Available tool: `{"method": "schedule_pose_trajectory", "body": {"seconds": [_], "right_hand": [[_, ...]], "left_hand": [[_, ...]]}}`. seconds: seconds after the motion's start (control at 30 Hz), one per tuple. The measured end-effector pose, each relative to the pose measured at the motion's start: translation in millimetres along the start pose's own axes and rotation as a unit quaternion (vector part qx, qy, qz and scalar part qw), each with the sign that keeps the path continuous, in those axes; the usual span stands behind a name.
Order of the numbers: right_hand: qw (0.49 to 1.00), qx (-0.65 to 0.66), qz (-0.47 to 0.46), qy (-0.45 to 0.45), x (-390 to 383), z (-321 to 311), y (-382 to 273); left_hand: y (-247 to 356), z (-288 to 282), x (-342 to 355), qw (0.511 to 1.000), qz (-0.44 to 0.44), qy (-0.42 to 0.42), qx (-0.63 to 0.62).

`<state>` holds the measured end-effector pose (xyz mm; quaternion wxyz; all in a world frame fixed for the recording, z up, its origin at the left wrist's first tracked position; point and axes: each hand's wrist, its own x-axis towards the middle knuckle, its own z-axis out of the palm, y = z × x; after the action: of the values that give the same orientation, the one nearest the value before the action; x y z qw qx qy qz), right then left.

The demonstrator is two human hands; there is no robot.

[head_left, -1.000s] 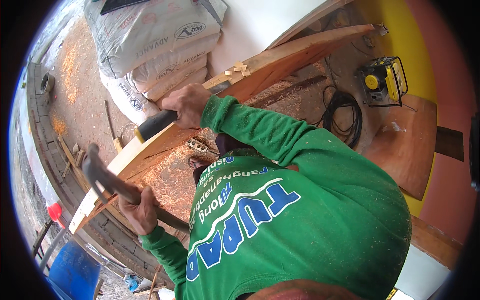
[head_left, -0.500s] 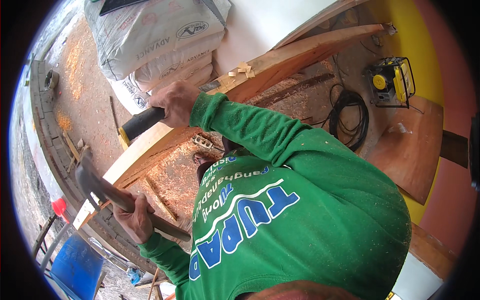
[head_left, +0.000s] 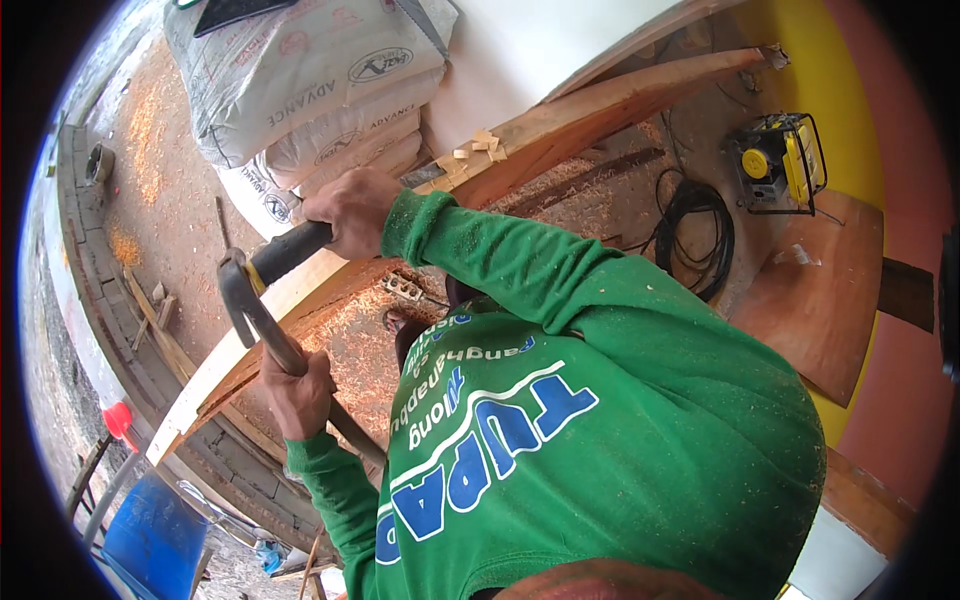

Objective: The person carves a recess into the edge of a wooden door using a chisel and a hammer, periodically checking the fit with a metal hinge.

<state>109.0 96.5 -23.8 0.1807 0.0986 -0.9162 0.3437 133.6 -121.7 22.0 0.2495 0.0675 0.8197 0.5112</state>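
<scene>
In my left hand point(head_left: 302, 395) is a hammer point(head_left: 285, 345), fingers closed round its shaft, its curved metal head touching or right beside the yellow-banded butt of the chisel point(head_left: 293, 247). My right hand point(head_left: 355, 210) grips the chisel's black handle over a long curved plank point(head_left: 225, 375); the blade end is mostly hidden behind hand and sleeve. Small curled pale chips point(head_left: 480, 147) lie on the plank beyond that hand. The plank slants from lower left to upper right across my front, below the chest of my green long-sleeved top.
Stacked white sacks point(head_left: 310, 80) stand behind the plank. At right are a yellow-and-black machine point(head_left: 775, 160), coiled black cable point(head_left: 690, 240) and a leaning plywood sheet point(head_left: 810, 310). A power strip point(head_left: 400, 287) lies among shavings on the floor. A blue plastic object point(head_left: 155, 525) is at lower left.
The hammer in my left hand has swung up and right, from left of the chisel to its butt. My right hand with the chisel shifted slightly left from the earliest view.
</scene>
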Motion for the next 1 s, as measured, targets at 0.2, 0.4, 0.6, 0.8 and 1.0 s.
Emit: {"method": "schedule_pose_trajectory", "body": {"seconds": [0.2,0.4,0.6,0.8,1.0], "right_hand": [[0.999,-0.031,0.016,-0.01,-1.2,-1.7,4.0],[0.997,-0.062,0.039,-0.033,-7.1,-0.9,6.4],[0.996,-0.075,0.029,-0.029,-3.2,3.9,6.7],[0.996,-0.08,0.04,-0.018,-4.1,0.9,11.9],[0.989,-0.086,0.093,-0.074,-4.0,-6.8,9.7]], "left_hand": [[-12.0,-18.1,-4.3,0.98,0.016,0.096,-0.174],[-3.9,-9.5,5.2,0.999,0.0,0.016,-0.032],[-11.1,5.0,7.2,0.999,-0.002,-0.019,-0.03],[-26.4,-9.2,2.5,0.989,0.0,0.072,-0.131],[-14.6,-6.4,12.3,0.998,-0.019,0.023,-0.062]]}}
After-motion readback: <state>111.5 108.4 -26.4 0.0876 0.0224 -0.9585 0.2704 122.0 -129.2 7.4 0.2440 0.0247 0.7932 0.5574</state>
